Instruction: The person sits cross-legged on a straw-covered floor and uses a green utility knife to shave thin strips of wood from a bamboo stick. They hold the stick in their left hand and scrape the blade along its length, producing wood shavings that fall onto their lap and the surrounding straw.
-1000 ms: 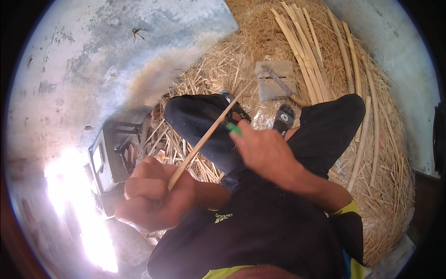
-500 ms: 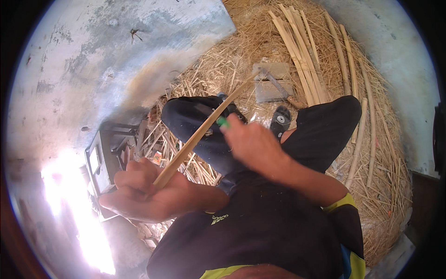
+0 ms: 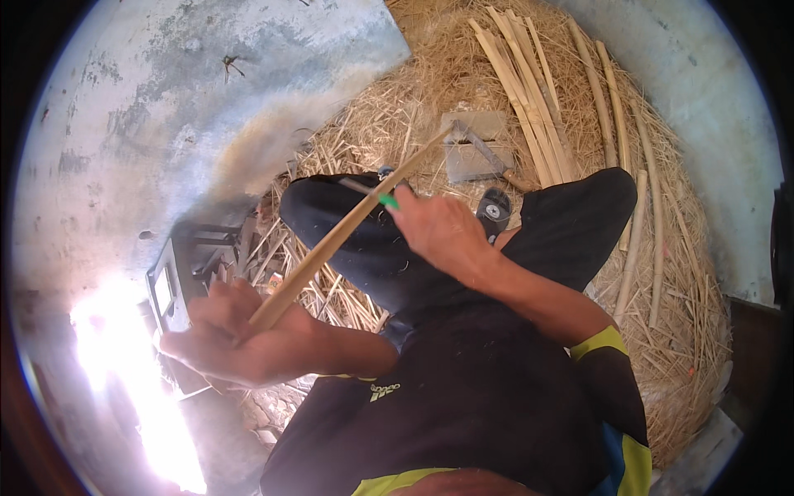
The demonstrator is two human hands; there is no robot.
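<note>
My left hand (image 3: pixel 269 335) is closed round the near end of a long, pale bamboo strip (image 3: pixel 331 244). The strip slants up and away to the right across my bent left leg. In my right hand (image 3: pixel 438 236) is a small knife (image 3: pixel 388 200) with a green handle. Its thin blade lies across the strip near mid-length, pointing left. The strip's far tip reaches the grey block on the floor, beside the head of a larger blade (image 3: pixel 482 149) with a wooden handle. Whether the tip touches the block I cannot tell.
Split bamboo strips (image 3: pixel 529 103) lie in a bundle beyond my right knee, with several round poles (image 3: pixel 635 248) to their right. Shavings and straw (image 3: pixel 686 347) cover the floor. Grey blocks (image 3: pixel 480 168) sit before my feet. A grey frame-like object (image 3: pixel 168 285) stands at the left by the wall.
The knife has shifted slightly up and left along the strip, and its blade now shows plainly. My left hand and the strip's near end have moved a little left and down.
</note>
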